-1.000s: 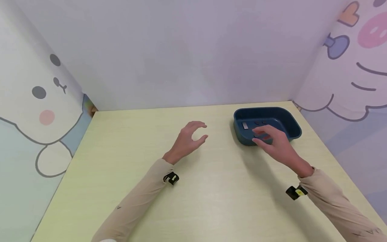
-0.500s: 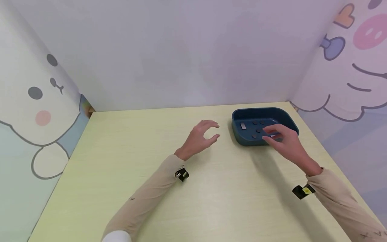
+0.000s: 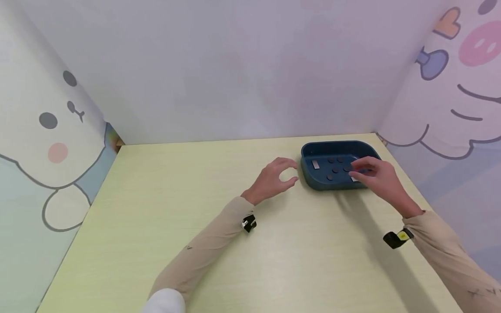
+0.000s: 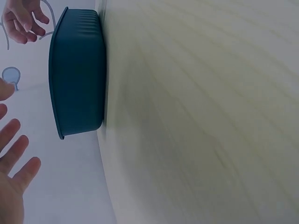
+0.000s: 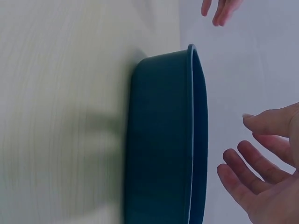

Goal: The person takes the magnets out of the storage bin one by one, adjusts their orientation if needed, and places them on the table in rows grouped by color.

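A dark blue plastic basin (image 3: 326,186) stands on the table toward the back right. Inside it are several small dark round spots (image 3: 335,170) and a pale rectangular patch (image 3: 315,164); a second pale patch shows by the right fingers. My left hand (image 3: 270,180) hovers just left of the basin, thumb and fingers apart in a loose curve, holding nothing. Over the basin's front right part is my right hand (image 3: 380,179), its fingers loosely bent with nothing between them. The right wrist view puts this hand (image 5: 268,186) above the rim, apart from the basin wall (image 5: 159,135).
The pale yellow wooden table (image 3: 176,187) spreads left and in front of the basin. A plain whitish wall (image 3: 242,78) rises at the back edge, with cartoon-printed panels (image 3: 450,108) on both sides. Each sleeve carries a small black wrist device (image 3: 248,223).
My left hand has moved right, up close to the basin's left side. The right hand has shifted right over the basin, uncovering more of its floor. The basin stays put.
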A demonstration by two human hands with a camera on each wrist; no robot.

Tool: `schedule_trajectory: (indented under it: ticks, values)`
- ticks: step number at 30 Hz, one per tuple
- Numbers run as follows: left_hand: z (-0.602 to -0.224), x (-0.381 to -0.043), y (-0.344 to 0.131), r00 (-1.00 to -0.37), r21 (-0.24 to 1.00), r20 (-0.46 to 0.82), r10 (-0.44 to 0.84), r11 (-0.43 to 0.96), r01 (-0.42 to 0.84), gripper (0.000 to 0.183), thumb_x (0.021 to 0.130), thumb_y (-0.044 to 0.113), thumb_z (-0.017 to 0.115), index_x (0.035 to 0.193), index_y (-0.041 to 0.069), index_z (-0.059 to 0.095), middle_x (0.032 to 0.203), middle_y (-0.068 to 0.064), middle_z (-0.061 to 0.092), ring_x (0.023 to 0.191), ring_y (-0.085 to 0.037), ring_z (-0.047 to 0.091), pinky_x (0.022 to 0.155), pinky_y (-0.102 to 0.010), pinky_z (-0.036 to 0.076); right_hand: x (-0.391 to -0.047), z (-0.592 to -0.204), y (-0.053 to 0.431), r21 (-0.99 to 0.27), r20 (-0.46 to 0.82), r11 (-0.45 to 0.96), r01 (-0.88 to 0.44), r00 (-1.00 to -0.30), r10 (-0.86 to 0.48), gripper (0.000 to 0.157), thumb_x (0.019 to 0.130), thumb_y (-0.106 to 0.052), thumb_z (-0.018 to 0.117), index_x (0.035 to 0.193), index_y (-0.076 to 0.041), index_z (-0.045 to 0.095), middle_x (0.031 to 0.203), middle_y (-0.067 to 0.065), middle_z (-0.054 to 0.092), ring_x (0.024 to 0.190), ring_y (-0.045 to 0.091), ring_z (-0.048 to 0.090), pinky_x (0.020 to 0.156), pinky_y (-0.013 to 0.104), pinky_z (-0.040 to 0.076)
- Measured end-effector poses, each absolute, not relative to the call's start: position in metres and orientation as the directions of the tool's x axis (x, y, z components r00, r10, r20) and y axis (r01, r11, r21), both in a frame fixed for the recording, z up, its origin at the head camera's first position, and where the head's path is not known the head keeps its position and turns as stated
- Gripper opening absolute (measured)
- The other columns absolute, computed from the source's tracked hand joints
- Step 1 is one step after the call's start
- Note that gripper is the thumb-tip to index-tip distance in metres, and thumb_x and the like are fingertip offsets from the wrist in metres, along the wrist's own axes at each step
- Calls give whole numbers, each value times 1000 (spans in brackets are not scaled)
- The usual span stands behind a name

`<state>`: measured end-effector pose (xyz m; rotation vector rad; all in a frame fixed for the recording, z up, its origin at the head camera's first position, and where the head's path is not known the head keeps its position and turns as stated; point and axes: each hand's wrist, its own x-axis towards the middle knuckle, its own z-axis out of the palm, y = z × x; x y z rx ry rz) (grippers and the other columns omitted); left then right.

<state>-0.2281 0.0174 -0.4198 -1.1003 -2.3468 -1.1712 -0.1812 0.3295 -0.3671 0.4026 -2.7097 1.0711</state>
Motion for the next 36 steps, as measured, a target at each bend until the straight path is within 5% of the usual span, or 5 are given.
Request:
schedule_trajectory:
  ticks: [21,29,36]
  values:
    - [-423,-240,60,-608,521,460,647,357,775,28,86,24,70,110,9,67,124,-4,58,120,-12,48,97,-20,38,-213,-379,346,-672,99,709,-212,-975,-199,31,84,-18,73,108,0,65,105,21,63,82,-2,59,66,17,49]
    - [-425,-244,68,-610,496,408,680,395,773,29,87,30,69,111,14,67,122,0,58,116,-11,49,94,-21,40,-228,-382,348,-730,9,662,-170,-971,-240,31,83,-10,73,109,5,64,103,19,64,82,7,63,69,20,51]
    - [-427,-249,71,-600,466,403,691,409,784,21,86,30,70,98,13,70,112,1,59,107,-11,50,91,-18,40,-238,-387,350,-774,-70,618,-138,-952,-300,27,87,-1,65,112,9,60,106,27,61,89,28,67,73,22,52]
